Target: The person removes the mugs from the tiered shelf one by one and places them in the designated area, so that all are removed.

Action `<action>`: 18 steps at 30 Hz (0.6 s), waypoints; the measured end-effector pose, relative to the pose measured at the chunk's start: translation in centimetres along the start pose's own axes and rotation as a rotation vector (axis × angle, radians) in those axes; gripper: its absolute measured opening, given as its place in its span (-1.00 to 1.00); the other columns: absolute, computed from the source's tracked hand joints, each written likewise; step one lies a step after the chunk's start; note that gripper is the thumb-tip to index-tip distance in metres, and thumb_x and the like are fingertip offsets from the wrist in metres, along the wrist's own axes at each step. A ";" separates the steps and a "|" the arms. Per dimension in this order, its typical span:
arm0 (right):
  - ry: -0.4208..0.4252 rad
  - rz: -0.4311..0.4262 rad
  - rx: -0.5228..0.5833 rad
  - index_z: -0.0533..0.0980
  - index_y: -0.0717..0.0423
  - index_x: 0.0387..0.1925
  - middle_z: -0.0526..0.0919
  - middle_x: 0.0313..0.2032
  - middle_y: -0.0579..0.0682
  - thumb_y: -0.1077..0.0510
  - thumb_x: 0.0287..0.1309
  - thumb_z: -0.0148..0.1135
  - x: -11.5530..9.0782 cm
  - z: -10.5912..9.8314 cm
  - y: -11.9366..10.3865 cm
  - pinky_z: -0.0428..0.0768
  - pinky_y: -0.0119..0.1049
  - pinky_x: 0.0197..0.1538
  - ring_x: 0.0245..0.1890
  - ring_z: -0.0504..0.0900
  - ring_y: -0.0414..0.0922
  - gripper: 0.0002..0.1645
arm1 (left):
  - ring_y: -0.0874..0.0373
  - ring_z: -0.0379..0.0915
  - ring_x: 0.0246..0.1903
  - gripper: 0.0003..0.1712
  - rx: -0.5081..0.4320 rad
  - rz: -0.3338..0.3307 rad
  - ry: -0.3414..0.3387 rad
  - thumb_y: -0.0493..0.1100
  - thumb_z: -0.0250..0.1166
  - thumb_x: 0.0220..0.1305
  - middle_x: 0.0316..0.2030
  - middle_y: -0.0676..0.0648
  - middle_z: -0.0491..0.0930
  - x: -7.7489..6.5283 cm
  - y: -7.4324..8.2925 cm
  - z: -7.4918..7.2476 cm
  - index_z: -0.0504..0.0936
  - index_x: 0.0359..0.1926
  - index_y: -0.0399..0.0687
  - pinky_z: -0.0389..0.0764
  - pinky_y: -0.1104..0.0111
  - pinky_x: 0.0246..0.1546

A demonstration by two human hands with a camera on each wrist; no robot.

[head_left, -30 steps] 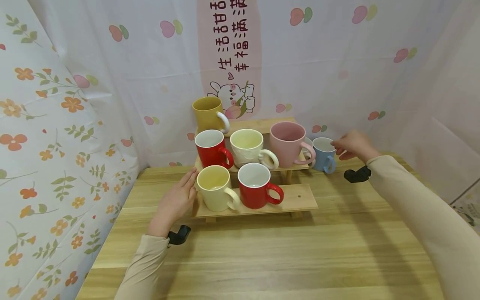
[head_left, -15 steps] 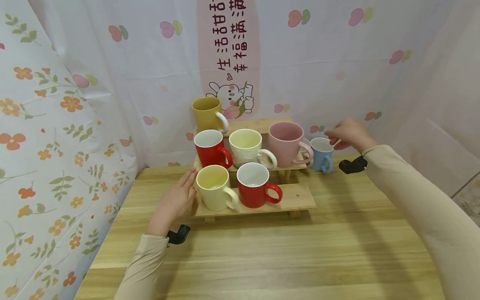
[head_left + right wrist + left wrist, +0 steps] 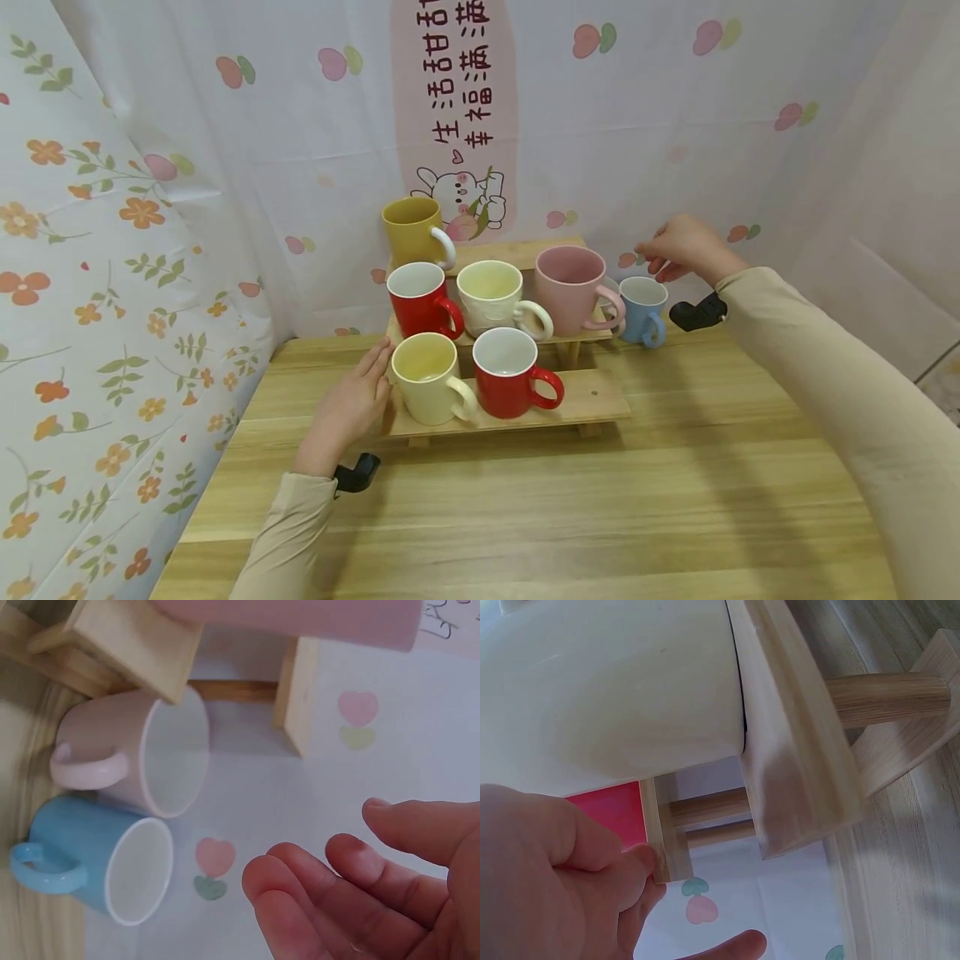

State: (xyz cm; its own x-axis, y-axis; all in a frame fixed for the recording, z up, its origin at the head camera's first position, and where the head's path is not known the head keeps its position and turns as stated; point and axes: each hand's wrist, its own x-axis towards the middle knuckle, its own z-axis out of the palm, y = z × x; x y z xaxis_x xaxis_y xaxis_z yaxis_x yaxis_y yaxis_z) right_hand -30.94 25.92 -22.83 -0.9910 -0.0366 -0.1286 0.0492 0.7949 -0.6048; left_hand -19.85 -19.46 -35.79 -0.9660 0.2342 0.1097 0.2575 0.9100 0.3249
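My left hand (image 3: pixel 351 407) is at the left end of a tiered wooden stand (image 3: pixel 592 398), fingers nearly straight in the head view. In the left wrist view its fingertips touch the end of the middle shelf (image 3: pixel 673 855), beside the cream mug (image 3: pixel 427 382). My right hand (image 3: pixel 686 247) is raised above the small blue mug (image 3: pixel 639 317) right of the stand, fingers loosely bent and holding nothing. In the right wrist view a pale pink mug (image 3: pixel 112 739) lies between the blue mug and the stand, its handle turned the same way as the blue one's.
The stand also holds a red mug (image 3: pixel 507 385) on the bottom shelf. Above are another red mug (image 3: pixel 420 307), a pale embossed mug (image 3: pixel 487 307) and a large pink mug (image 3: pixel 566 298). A mustard mug (image 3: pixel 412 237) tops the back left. A printed curtain (image 3: pixel 300 150) hangs behind.
My right hand has risen away from the blue mug, moving up and to the left until its fingers are above the rim. The left hand stays at the stand.
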 end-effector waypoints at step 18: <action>-0.060 -0.017 0.048 0.45 0.38 -0.23 0.65 -0.64 -0.12 0.03 0.29 0.09 0.0 -0.4 -4.9 0.67 -0.37 -0.43 -0.61 0.67 -0.22 -0.60 | -0.26 0.23 0.30 -0.40 -0.003 -0.001 0.002 -0.11 -0.25 0.46 0.49 -0.06 0.01 0.0 -0.2 0.0 0.08 0.47 -0.08 0.33 -0.11 0.22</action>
State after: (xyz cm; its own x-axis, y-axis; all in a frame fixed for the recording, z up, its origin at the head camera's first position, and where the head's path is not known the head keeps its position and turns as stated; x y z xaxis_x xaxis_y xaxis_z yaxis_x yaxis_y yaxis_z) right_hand -31.22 22.31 -19.54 -0.9825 -0.0872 -0.1646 0.0401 0.7641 -0.6438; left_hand -19.95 -19.60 -35.87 -0.9661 0.2329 0.1116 0.2570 0.9092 0.3276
